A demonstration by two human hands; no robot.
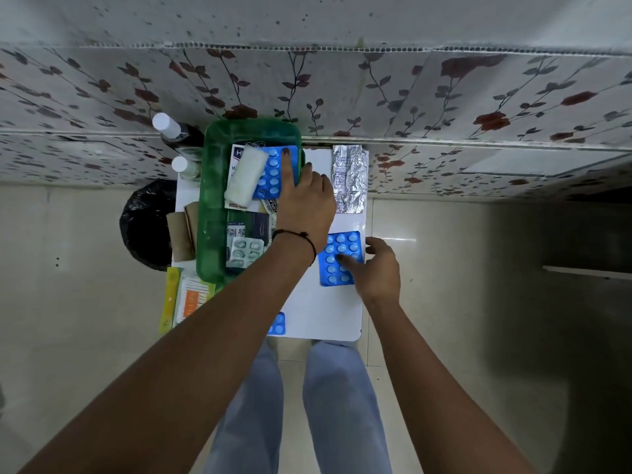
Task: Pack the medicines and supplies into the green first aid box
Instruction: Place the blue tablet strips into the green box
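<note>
Both bare arms are reaching forward and down over a small white table (328, 313). The left hand (304, 203) is lying palm down across the right rim of the green box (213, 213), its forefinger stretching out flat onto a blue blister pack (272, 172) inside the box; the other fingers are curling loosely over the rim, gripping nothing. A dark cord is circling that wrist.

The right hand (378, 268) is hovering low at the table's right edge, fingers spreading open, with fingertips pressing on a second blue pack (337, 258) that is lying flat on the table, just right of the box. That pack's long axis is running away from the person, tilting a little to the right at its far end, blisters facing up. The pack in the box is lying much the same way, long axis pointing away, blisters up, in the far half of the box.

A white gauze roll (246, 176) is resting beside and partly over it, tilted. In the near half of the box a clear strip (244, 251) and small cartons are lying flat. A silver foil strip (349, 177) is lying lengthwise on the far right of the table. A third blue pack (277, 325) is peeking out under the left forearm near the front edge.
</note>
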